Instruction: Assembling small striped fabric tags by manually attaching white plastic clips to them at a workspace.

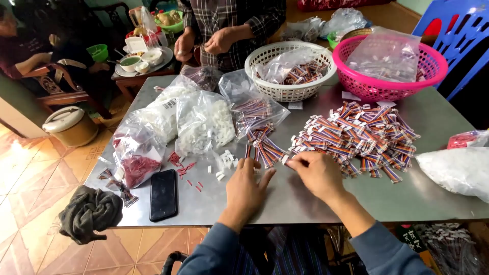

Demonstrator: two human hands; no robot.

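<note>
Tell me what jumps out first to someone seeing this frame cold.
The big heap of striped ribbon cables right of centre on the steel table, with the right hand at its near edge and the left hand beside it. Then the bright pink basket at the far right, next to a white basket.

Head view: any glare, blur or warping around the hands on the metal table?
Head view: soft sheen across the metal table, no harsh glare; left hand and right hand slightly soft but readable; the pile of striped ribbon cables is sharp enough; wide-angle bending shows at the edges.
</note>
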